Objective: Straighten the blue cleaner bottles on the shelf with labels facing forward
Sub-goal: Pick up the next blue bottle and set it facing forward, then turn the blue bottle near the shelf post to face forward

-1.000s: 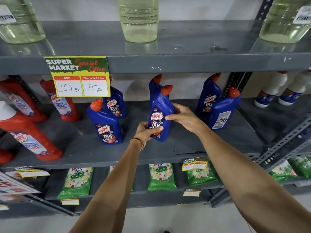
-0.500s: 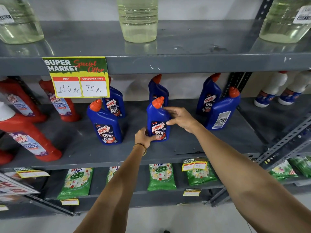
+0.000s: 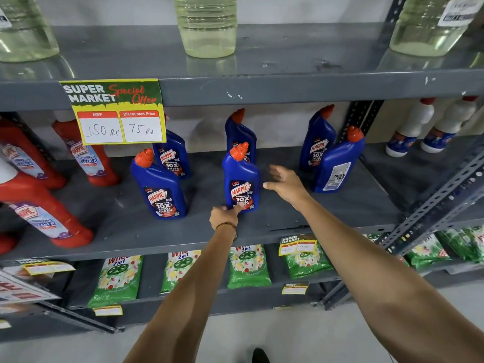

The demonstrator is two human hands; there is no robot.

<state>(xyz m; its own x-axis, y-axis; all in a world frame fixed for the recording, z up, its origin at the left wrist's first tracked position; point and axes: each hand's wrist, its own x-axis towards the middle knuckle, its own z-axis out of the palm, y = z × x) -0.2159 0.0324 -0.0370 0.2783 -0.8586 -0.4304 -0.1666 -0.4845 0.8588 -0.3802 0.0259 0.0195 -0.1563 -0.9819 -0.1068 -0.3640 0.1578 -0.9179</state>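
Several blue cleaner bottles with orange caps stand on the grey middle shelf (image 3: 275, 231). The front middle bottle (image 3: 241, 179) is upright with its label forward. My left hand (image 3: 224, 215) touches its base with the fingertips. My right hand (image 3: 285, 182) hovers open just right of it, holding nothing. The front left bottle (image 3: 159, 188) and the back left bottle (image 3: 172, 157) show their labels. Another bottle (image 3: 239, 132) stands behind the middle one. At the right, one bottle (image 3: 318, 142) faces forward, and the front right bottle (image 3: 339, 163) shows its back label.
Red cleaner bottles (image 3: 39, 213) fill the shelf's left side, white bottles (image 3: 411, 129) the far right. A yellow price sign (image 3: 115, 111) hangs from the upper shelf, which holds clear jugs (image 3: 207, 24). Green detergent packs (image 3: 248, 265) lie on the lower shelf. A slanted metal strut (image 3: 429, 205) crosses at right.
The middle bottle was tilted and held in both hands; it now stands upright with its label forward. My right hand has let go and moved right; my left dropped to its base.
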